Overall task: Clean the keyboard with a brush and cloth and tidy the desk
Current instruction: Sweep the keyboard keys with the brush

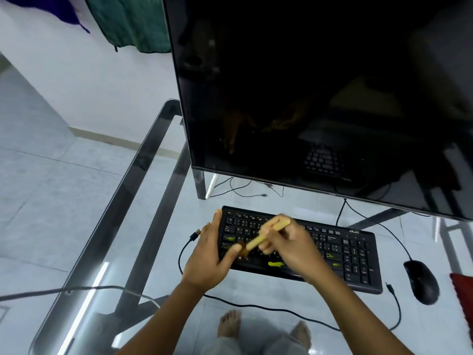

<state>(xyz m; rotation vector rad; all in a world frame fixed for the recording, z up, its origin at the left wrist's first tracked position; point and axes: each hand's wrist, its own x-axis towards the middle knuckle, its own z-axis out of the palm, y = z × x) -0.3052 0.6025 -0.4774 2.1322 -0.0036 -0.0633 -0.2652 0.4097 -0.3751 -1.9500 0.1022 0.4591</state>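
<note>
Gripping a brush [257, 241] by its pale round wooden handle, the right hand [291, 249] is curling its fingers round it, dark bristles down on the left keys of the black plastic keyboard [354, 254]. Left hand [208, 257] is bracing the keyboard's left end, fingers straight along the edge, thumb lying over the keys. Yellow-green smears [276, 264] are showing on several keys. Keyboard is lying on the glass desk [125, 190] below a glossy monitor [307, 85], matte mouse [421, 281] just right, red cloth [463, 293] beyond.
</note>
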